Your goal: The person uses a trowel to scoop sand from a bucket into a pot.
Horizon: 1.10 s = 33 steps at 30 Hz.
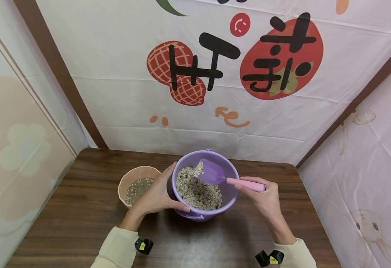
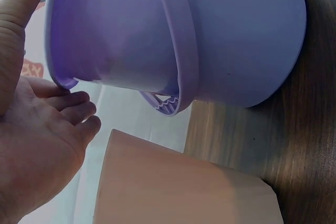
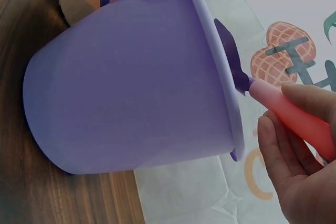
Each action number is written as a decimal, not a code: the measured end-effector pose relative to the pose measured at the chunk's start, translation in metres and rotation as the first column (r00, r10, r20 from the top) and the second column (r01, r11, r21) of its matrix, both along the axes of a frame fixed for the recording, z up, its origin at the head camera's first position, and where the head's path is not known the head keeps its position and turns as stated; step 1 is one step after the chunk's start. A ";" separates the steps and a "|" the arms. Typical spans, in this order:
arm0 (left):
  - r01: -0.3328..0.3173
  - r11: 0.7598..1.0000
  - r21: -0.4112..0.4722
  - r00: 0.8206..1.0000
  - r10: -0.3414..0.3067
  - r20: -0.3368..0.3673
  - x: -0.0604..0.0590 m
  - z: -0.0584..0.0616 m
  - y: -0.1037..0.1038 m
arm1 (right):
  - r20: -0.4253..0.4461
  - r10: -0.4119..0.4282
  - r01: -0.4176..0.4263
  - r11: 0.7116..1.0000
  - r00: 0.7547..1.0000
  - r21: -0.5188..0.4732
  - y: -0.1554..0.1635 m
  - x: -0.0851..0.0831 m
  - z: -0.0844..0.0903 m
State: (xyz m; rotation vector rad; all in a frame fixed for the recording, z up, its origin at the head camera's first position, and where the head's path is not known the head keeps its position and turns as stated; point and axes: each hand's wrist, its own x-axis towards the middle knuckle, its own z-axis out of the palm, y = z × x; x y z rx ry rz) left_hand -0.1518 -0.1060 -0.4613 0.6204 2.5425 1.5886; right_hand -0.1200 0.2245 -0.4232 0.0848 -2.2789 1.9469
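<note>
A purple bucket [image 1: 230,201] stands on the table, partly filled with pale, speckled gravel [image 1: 200,191]. My left hand [image 1: 158,196] grips its rim at the left side, with the thumb on the near edge; in the left wrist view, fingertips [image 2: 79,111] sit right at the rim. Over the bucket's mouth is a toy shovel with a purple scoop [image 1: 212,173] and pink handle [image 1: 247,184]. My right hand [image 1: 266,197] holds that handle, also seen in the right wrist view. Some gravel lies at the tip of the scoop.
Just left of the bucket is a peach-coloured pot [image 1: 138,172] holding gravel, partly hidden by my left hand. The brown wooden table [image 1: 78,208] meets a printed cloth wall [image 1: 121,89] at its back edge. More cloth walls stand on both sides.
</note>
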 end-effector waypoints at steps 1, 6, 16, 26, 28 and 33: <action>-0.002 1.000 -0.007 1.000 0.002 -0.001 0.001 0.000 0.000 | -0.004 -0.002 0.002 1.000 1.000 0.002 0.000 0.001 0.000; -0.035 0.998 -0.055 0.999 0.034 -0.020 0.010 0.006 -0.008 | -0.012 -0.018 0.018 1.000 1.000 0.007 0.001 0.003 0.000; -0.188 0.973 -0.133 0.982 0.181 -0.060 0.023 0.008 -0.052 | -0.005 -0.055 0.055 0.998 0.998 0.010 -0.001 0.005 0.001; -0.260 0.930 -0.260 0.965 0.257 -0.047 0.023 -0.008 -0.102 | -0.011 -0.044 0.044 0.999 0.999 0.005 -0.002 0.005 0.000; -0.257 0.929 -0.266 0.966 0.254 -0.046 0.022 -0.012 -0.105 | -0.010 -0.045 0.045 0.999 0.999 0.002 -0.002 0.005 -0.001; -0.265 0.929 -0.257 0.964 0.262 -0.048 0.021 -0.022 -0.109 | -0.010 -0.043 0.043 0.999 0.999 -0.007 -0.003 0.004 -0.002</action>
